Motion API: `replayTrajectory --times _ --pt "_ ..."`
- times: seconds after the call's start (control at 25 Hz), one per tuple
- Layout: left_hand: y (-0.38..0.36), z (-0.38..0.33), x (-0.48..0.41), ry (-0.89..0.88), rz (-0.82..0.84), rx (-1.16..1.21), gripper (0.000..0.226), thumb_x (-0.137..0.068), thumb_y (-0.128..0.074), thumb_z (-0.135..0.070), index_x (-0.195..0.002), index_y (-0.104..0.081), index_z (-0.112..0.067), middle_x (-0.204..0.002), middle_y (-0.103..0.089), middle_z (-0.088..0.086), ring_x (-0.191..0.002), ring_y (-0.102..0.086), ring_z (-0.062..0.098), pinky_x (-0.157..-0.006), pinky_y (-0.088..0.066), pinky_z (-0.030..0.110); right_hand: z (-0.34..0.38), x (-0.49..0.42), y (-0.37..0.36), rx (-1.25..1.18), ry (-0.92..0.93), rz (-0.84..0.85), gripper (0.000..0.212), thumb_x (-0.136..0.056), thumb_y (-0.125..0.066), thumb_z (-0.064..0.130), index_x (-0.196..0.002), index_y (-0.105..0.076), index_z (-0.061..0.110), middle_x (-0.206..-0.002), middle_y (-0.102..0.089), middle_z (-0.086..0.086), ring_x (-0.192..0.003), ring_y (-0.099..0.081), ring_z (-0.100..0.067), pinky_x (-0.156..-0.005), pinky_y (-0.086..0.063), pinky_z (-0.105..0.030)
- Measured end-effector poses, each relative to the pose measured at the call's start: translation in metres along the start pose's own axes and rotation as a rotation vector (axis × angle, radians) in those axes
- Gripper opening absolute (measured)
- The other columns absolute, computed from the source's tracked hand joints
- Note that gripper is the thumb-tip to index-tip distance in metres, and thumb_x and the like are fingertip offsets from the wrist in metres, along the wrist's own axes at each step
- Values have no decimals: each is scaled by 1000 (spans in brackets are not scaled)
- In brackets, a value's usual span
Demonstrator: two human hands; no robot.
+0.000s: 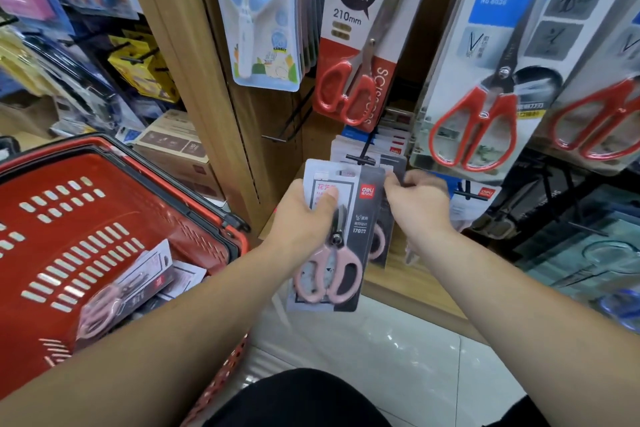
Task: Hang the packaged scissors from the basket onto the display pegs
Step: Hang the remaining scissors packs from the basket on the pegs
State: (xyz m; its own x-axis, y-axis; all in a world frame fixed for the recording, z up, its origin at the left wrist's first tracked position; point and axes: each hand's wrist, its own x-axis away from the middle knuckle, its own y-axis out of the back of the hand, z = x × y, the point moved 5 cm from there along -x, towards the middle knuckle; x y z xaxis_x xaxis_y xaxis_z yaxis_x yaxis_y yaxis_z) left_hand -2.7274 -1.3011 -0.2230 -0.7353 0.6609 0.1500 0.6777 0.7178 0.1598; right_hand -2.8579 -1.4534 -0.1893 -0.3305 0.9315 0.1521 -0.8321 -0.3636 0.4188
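Well left of the black display peg [360, 159], your red basket [104, 218] holds more scissor packs [138, 284], so several remain to hang. Just below the peg, the pink-handled scissors pack [332, 253] is not yet hung, gripped in your left hand [301, 215]. Your right hand [419, 201] pinches a hung pack [382, 239] under the peg.
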Motion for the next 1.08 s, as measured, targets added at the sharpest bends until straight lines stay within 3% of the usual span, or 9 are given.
replayTrajectory --times 0.16,0.24,0.36,0.44,0.56,0.64,0.72,0.88,1.08 --pt "-11 -1 -21 -35 68 4 35 -106 -60 -39 -133 -55 -19 -117 -75 3 -98 -79 15 -74 -67 34 -11 13 -15 -79 -211 111 31 -105 -52 41 -104 -66 14 -94 -70 -5 -92 -66 -27 -86 -52 -37" --pt "-18 -2 -28 -54 71 -45 37 -105 -59 -43 -135 -54 -21 -119 -74 1 -99 -77 13 -75 -66 31 -17 26 -21 -77 -265 237 34 -100 -54 46 -104 -69 16 -102 -74 -9 -98 -70 -31 -92 -58 -47" --pt "-26 -1 -37 -88 32 -154 38 -102 -60 -50 -131 -57 -25 -117 -73 -5 -103 -73 9 -86 -65 33 -2 32 -7 45 -72 312 28 -104 -59 39 -90 -75 20 -86 -75 -4 -90 -75 -24 -86 -63 -45" --pt "-26 -1 -39 -73 -8 -160 37 -100 -64 -50 -127 -60 -25 -113 -73 -5 -105 -72 12 -92 -63 41 6 25 4 143 171 286 18 -103 -62 37 -104 -77 27 -87 -75 6 -86 -72 -8 -82 -59 -34" --pt "-18 -4 -40 -100 -53 -106 31 -99 -69 -44 -120 -65 -21 -109 -75 -2 -100 -74 15 -85 -65 39 1 16 4 161 292 337 30 -102 -66 34 -131 -69 29 -96 -74 9 -84 -68 -2 -78 -52 -21" --pt "-16 -9 -42 -90 -40 -70 25 -101 -69 -36 -118 -66 -18 -108 -75 1 -99 -75 16 -79 -65 29 -2 11 1 141 326 347 37 -101 -67 31 -138 -64 32 -96 -74 10 -84 -68 3 -76 -49 -9" --pt "-16 -13 -48 -79 -50 -130 20 -101 -69 -35 -115 -67 -21 -105 -75 -1 -98 -75 18 -82 -65 37 -2 8 -2 153 341 353 36 -101 -68 29 -137 -64 29 -92 -74 10 -79 -66 7 -72 -47 -5" --pt "-13 -23 -54 -107 -121 -501 33 -91 -66 -64 -105 -68 -34 -102 -71 -3 -88 -71 18 -78 -63 46 -13 12 -15 176 219 519 42 -102 -65 36 -143 -57 37 -97 -76 6 -88 -68 1 -80 -49 -20" --pt "-13 -14 -54 -1 -101 -266 26 -95 -78 -37 -105 -60 -21 -96 -69 -1 -87 -69 17 -82 -63 39 -19 4 -22 108 139 539 30 -103 -61 43 -131 -52 49 -101 -75 5 -96 -71 -9 -77 -51 -24"
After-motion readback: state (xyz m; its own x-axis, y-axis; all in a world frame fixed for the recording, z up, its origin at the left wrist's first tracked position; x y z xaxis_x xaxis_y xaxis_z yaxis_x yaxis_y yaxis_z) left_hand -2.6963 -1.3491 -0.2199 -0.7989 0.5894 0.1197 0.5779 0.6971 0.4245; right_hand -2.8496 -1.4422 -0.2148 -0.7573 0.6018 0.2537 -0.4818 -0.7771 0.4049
